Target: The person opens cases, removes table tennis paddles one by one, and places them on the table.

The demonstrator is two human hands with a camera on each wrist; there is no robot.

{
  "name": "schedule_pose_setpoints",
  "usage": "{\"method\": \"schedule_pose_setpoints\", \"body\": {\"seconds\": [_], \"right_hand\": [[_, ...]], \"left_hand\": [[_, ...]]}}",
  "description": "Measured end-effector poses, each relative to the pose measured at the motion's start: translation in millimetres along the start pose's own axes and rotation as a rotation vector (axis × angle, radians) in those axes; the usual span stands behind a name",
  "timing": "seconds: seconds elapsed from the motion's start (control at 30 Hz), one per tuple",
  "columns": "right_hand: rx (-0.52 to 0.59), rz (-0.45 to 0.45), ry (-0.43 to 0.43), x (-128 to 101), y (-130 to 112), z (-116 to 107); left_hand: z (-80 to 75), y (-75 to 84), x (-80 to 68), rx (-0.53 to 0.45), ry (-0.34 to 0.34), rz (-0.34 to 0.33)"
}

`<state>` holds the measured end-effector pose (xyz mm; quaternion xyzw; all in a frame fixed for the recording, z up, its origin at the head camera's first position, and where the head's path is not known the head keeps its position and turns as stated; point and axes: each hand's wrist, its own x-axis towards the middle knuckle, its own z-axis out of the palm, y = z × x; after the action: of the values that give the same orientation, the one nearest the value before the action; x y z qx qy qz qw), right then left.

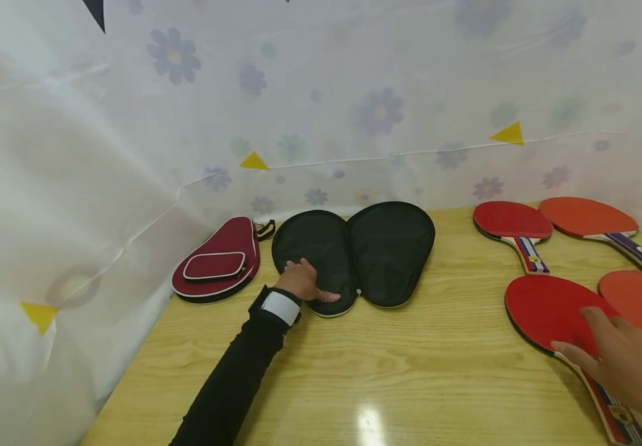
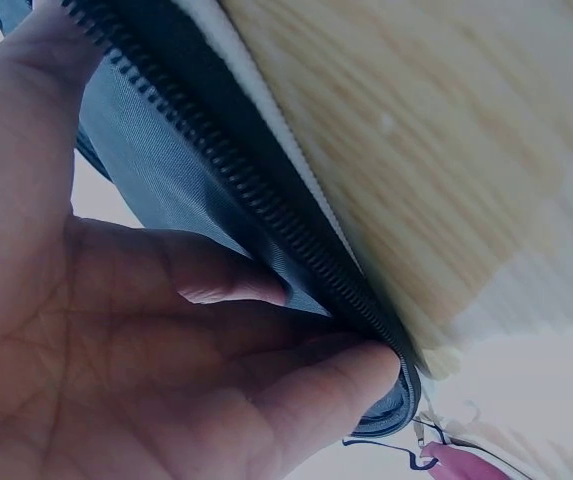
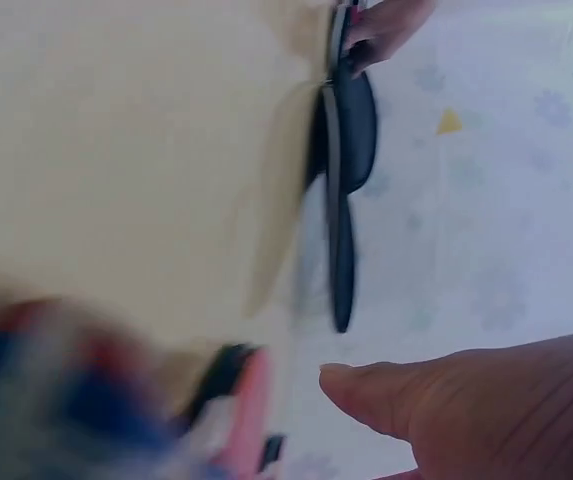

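A black paddle case (image 1: 388,248) lies unzipped and spread flat at the back of the wooden table (image 1: 382,365). My left hand (image 1: 307,284) rests palm down on its left half, fingers straight. In the left wrist view the fingers (image 2: 296,385) lie on the case lining (image 2: 156,170) beside the zipper edge. At the near right, my right hand (image 1: 619,356) reaches over a red paddle (image 1: 544,306), its straight fingers at the blade just above the handle (image 1: 613,412). The right wrist view is blurred; it shows the right hand (image 3: 486,400) and the black case (image 3: 351,130) far off.
A zipped maroon case (image 1: 217,260) lies left of the black one. Two more paddles (image 1: 513,223) (image 1: 589,218) lie at the back right, and an orange-red one (image 1: 641,300) at the right edge. A floral sheet (image 1: 321,111) walls the table's back and left.
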<state>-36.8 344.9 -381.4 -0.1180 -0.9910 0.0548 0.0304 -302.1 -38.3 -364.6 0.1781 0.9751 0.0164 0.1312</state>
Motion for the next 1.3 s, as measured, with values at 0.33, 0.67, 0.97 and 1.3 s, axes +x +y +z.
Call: {"method": "schedule_pose_setpoints", "body": {"seconds": [0.33,0.67,0.97,1.3], "right_hand": [[0.174,-0.461,0.188,65,-90,-37],[0.225,-0.502,0.091,134,-152,-10],[0.220,-0.469,0.005,164,-170,23],[0.223,-0.409,-0.173,168,-176,37]], "left_hand": [[0.3,1.3,0.6,-0.013,-0.002,-0.010],[2.8,0.7,0.9,-0.006,0.006,-0.005],[2.9,-1.2,-0.2,-0.010,0.024,-0.004],[4.2,-0.6,-0.5,0.009,0.024,-0.004]]}}
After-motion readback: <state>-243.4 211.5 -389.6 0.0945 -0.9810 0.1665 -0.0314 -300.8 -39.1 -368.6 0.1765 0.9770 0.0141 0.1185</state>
